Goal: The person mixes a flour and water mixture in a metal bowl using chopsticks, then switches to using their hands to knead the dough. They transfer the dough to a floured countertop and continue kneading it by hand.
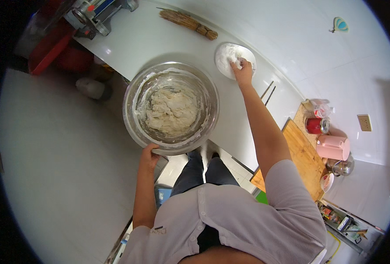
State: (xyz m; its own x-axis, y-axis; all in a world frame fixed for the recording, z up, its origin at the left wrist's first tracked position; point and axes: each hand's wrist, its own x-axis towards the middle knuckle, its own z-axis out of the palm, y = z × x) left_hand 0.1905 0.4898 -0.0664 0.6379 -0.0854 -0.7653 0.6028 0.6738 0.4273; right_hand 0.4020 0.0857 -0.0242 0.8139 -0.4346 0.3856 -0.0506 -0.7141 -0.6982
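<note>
A large stainless-steel bowl sits at the counter's front edge, its near rim jutting out past it. Inside lies a rough, lumpy mass of pale dough, and smears of flour or dough coat the inner wall. My left hand grips the near rim, thumb on top and fingers below. Farther back on the right, my right hand reaches into a white dish of white flour. Its fingers are curled around some of the flour, and the fingertips are partly covered by it.
Behind the bowl, a straw whisk broom lies along the wall. Two chopsticks rest beside my right forearm. Rightward are a wooden board, a red can, a pink pitcher and a small bowl. A metal machine stands far left.
</note>
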